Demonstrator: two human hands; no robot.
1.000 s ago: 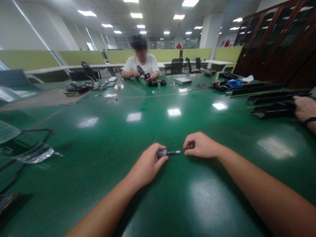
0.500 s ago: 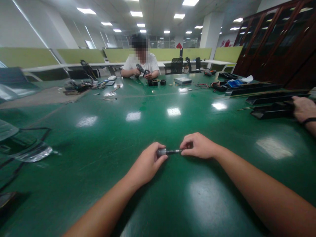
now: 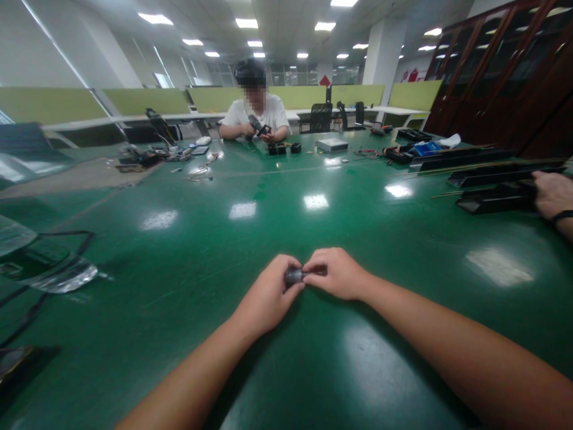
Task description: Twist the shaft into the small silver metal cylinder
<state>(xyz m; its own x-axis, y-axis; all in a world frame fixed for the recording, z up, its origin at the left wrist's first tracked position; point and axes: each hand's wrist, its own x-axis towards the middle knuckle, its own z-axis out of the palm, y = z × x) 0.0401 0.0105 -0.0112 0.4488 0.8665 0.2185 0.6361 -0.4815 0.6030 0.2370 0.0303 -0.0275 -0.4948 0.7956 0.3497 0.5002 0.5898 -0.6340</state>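
Low over the green table, my left hand is closed around a screwdriver-like tool with a thick dark grey cylindrical handle. Its thin shaft points right, and my right hand covers most of it. Thumb and fingertips of that hand pinch the shaft close against the handle's end. The two hands nearly touch. Whether the right fingers hold a further small part at the shaft is hidden.
Black channel-shaped pieces lie at right under another person's hand. A clear plastic bottle lies at left. Across the table a co-worker holds a dark tool, near a silver box and electronic parts.
My right hand has slid left along the shaft up to the handle, so the shaft that showed between the hands is now covered. My left hand has stayed put.
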